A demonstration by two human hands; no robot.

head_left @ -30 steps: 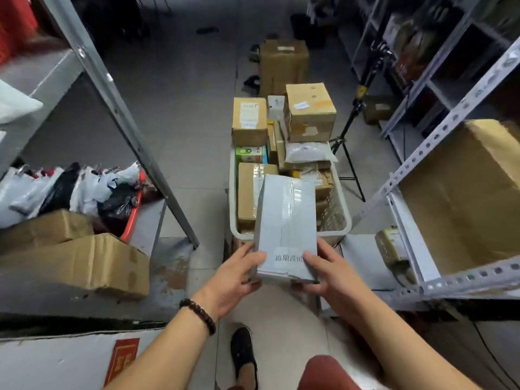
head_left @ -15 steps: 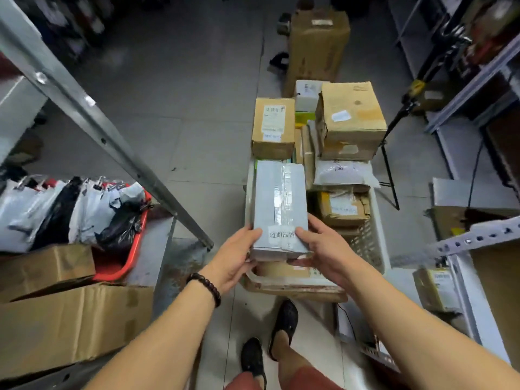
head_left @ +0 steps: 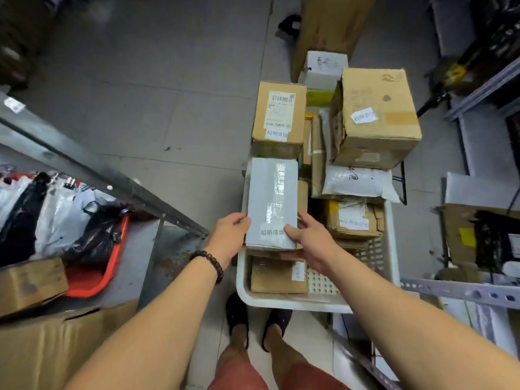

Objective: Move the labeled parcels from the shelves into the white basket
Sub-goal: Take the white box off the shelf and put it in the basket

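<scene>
My left hand and right hand grip a grey labeled parcel over the white basket, at its 9 o'clock side, likely next lowering and releasing it.

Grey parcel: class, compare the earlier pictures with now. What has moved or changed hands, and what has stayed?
The grey parcel has been carried forward from before the near rim of the white basket to above its left side, over a brown parcel. The left hand and right hand still grip its near end. The stacked parcels stayed put.
</scene>
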